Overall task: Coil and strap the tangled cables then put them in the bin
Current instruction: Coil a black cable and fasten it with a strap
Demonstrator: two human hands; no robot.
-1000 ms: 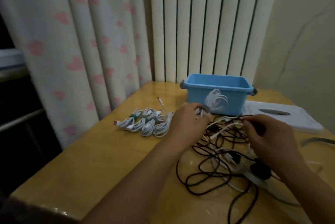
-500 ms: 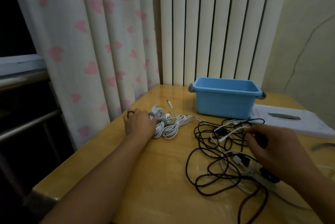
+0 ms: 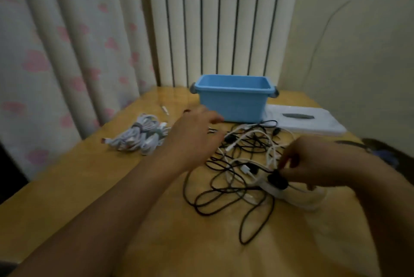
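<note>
Wooden table (image 3: 94, 191), yellowish, glossy, seen from the head camera, the only view. Blue plastic bin (image 3: 233, 102) stands at the far edge of the table, grey handles on both ends, inside mostly hidden from this angle. White flat box (image 3: 307, 123) lies just right of the bin, touching or nearly touching it, with a dark slot on top.

Tangled cables (image 3: 242, 164), black and white mixed, lie loose on the table in front of the bin, loops spreading toward the near edge. White power strip (image 3: 291, 196) sits at the right side of the tangle with a black plug (image 3: 277, 179) on it.

Coiled white cables (image 3: 139, 137), several bundles with grey-green straps around them, lie in a heap left of the tangle, on the table, not in the bin.

Left hand (image 3: 192, 135) hovers between the coiled heap and the tangle, near the bin's front wall, motion-blurred; fingers look relaxed and extended toward the tangle, holding nothing that can be made out. Right hand (image 3: 313, 162) is at the right of the tangle, fingers curled, thumb and fingertips pinching at a cable just above the black plug; which cable exactly, cannot tell.

Curtain (image 3: 56, 63) with pink hearts hangs at the left, white radiator (image 3: 219, 21) behind the bin.
</note>
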